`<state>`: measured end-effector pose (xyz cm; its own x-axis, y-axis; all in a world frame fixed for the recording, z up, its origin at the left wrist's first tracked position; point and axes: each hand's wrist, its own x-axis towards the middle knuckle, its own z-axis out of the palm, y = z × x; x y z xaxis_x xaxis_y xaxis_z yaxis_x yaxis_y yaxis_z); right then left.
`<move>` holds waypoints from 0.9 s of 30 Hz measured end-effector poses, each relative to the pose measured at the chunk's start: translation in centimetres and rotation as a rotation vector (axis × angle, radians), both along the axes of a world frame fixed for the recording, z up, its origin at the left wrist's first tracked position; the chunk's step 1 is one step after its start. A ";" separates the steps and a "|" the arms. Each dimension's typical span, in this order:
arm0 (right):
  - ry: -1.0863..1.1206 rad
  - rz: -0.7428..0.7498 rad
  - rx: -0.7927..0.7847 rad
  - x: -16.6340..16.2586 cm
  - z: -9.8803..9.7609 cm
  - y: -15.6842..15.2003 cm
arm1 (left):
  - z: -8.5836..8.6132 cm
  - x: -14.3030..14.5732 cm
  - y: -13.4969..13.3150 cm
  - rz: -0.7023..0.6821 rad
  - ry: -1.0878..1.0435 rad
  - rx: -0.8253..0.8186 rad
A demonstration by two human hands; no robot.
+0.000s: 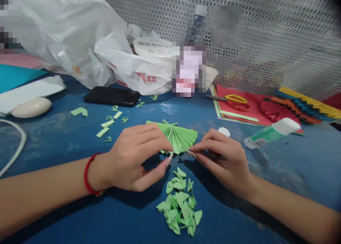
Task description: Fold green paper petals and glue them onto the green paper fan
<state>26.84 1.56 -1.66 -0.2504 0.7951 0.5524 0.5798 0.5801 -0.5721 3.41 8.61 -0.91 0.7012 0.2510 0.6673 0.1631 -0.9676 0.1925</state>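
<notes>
A green pleated paper fan (179,135) lies on the blue table (53,144), spread open with its point toward me. My left hand (135,158), with a red cord on the wrist, has its fingers closed over the fan's left side and pinches it near the point. My right hand (221,158) pinches the fan's point from the right with fingertips pressed together. Just below the hands lies a pile of several small green paper triangles (179,203).
A glue stick (270,133) and its white cap (224,131) lie to the right. Scissors (234,101) rest on coloured paper sheets (239,110) beside folded paper fans (290,107). A black phone (112,95), plastic bags (128,66), green scraps (106,125) and a bottle (195,27) sit behind.
</notes>
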 end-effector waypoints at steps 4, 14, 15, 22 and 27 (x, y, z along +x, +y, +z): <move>0.016 -0.075 -0.001 0.1 -0.2 0.2 | -0.3 0.0 0.5 0.208 0.078 -0.062; -0.008 -0.109 0.022 -0.2 -0.4 0.0 | -0.7 0.1 0.5 0.214 0.436 0.011; -0.015 -0.109 0.027 -0.1 -0.4 -0.1 | -0.6 0.1 0.4 0.227 0.445 0.040; -0.054 -0.109 0.036 0.2 -0.4 -1.0 | 0.0 0.2 -0.5 0.286 0.456 0.137; -0.080 -0.073 0.023 0.5 -0.5 -1.0 | 0.2 0.2 -0.7 0.292 0.475 0.147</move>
<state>27.39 0.55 -2.12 -0.2362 0.8001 0.5514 0.6640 0.5472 -0.5096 3.66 7.89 -0.73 0.8482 0.4074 0.3386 0.4631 -0.8806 -0.1006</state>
